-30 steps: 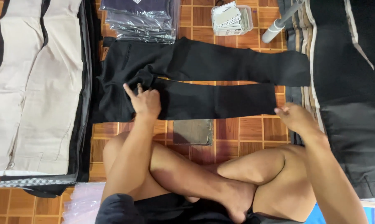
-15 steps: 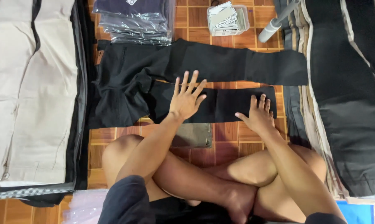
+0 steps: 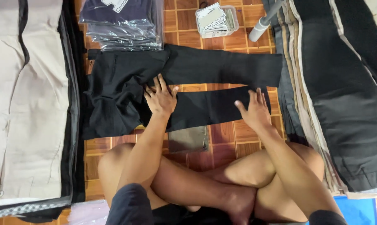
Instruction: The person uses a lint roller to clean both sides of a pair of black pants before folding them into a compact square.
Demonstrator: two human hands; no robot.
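Trousers point(image 3: 205, 68) lie flat under both hands; left hand point(image 3: 160, 99), right hand point(image 3: 254, 111), fingers spread.

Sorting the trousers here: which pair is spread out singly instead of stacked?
The black trousers on the tiled floor, legs apart, under both the left hand and right hand; the beige and dark ones lie in piles.

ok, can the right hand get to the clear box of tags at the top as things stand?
Probably yes. The right hand lies flat on the black trousers; only their flat legs and bare tile lie between it and the box of tags.
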